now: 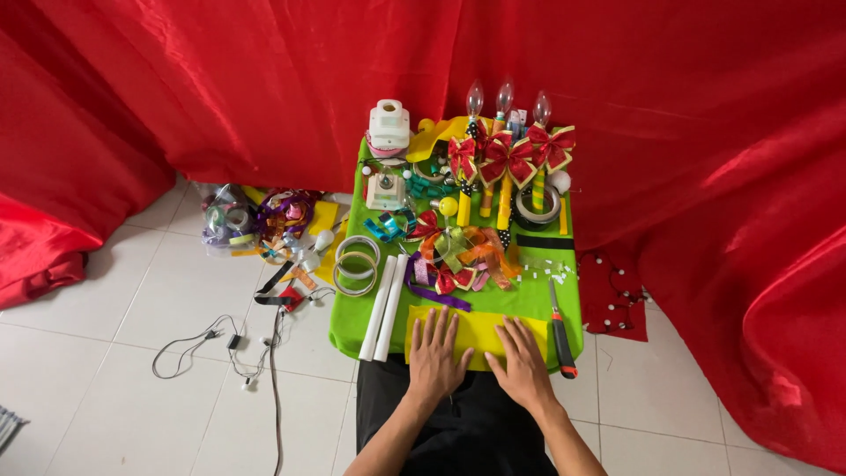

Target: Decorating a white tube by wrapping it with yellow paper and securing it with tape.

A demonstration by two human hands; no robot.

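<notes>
My left hand (435, 356) and my right hand (522, 361) lie flat, fingers spread, on a yellow sheet (480, 330) at the near edge of a small table covered in green cloth (352, 322). Neither hand holds anything. Two white tubes (385, 306) lie just left of my left hand. A utility knife with a red and black handle (560, 330) lies right of my right hand. Beyond the sheet is a heap of coloured ribbons (454, 256).
Three candle-shaped bulbs with red bows (507, 159) stand at the table's far end, beside a white device (389, 128) and tape rolls (356, 264). Ribbon scraps and a plastic bag (256, 220) litter the tiled floor at left, with a cable (216, 348). Red fabric (705, 132) drapes behind.
</notes>
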